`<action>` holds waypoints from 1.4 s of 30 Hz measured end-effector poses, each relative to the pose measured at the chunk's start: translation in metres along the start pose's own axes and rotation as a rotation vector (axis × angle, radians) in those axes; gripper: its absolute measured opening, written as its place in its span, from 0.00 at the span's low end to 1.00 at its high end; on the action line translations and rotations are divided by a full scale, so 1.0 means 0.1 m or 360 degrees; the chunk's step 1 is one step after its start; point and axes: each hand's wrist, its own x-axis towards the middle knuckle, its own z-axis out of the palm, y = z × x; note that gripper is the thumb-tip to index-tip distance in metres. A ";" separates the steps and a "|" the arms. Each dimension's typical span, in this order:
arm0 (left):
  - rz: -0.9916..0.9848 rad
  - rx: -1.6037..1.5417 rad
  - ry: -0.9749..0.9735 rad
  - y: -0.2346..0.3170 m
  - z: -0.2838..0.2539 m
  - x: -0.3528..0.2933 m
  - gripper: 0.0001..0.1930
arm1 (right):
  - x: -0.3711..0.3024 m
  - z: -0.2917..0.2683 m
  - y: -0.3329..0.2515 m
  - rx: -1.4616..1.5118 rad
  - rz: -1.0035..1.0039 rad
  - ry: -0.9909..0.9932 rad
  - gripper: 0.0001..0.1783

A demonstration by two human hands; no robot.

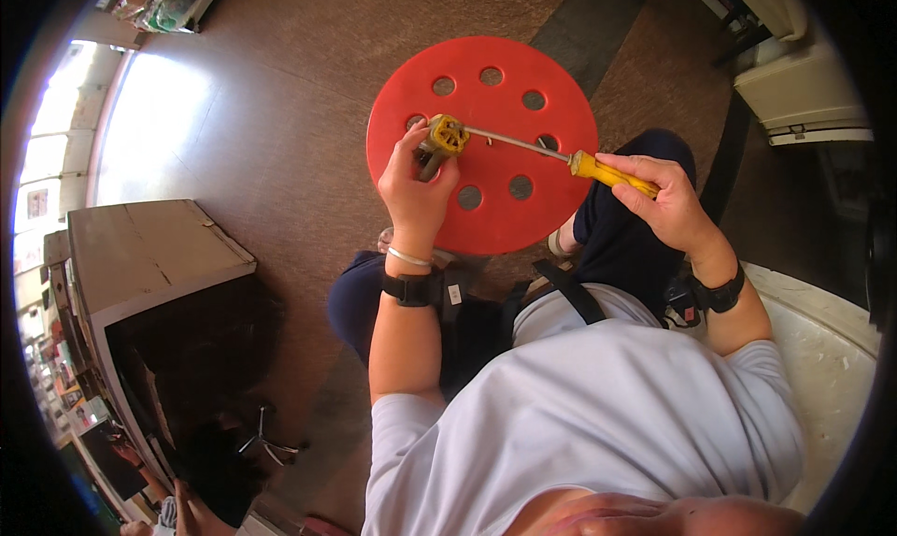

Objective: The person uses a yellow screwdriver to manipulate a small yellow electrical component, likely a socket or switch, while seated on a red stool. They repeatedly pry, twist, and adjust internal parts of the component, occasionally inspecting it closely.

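Note:
My left hand (417,192) grips a small fitting (449,135) with a yellow spoked round end and a dark grey stem, over the left part of a red round stool (500,232). In my right hand (675,202) is a screwdriver (523,146), held by its yellow handle. Its metal shank reaches leftward across the stool, and the tip meets or nearly meets the side of the fitting; I cannot tell which. A tiny metal piece (489,141) shows just under the shank, too small to name.
Several round holes pierce the stool seat, which stands on a brown floor (308,97) between my knees. A pale cabinet or desk (159,246) is at the left, with another person's arm (182,508) beyond it at lower left. White furniture (794,97) stands at far right.

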 end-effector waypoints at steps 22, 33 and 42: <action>0.0306 0.0492 -0.0441 0.12 0.01 0.22 0.23 | 0.38 -0.48 -0.36 -0.1060 -0.0400 -0.0193 0.16; 0.0209 0.0613 -0.0461 0.23 0.04 0.25 0.23 | 0.23 -0.36 -0.07 -0.0855 -0.0356 -0.0075 0.21; 0.0078 0.0755 -0.0486 0.30 0.05 0.28 0.22 | 0.06 -0.17 0.06 -0.0724 -0.0175 0.0063 0.20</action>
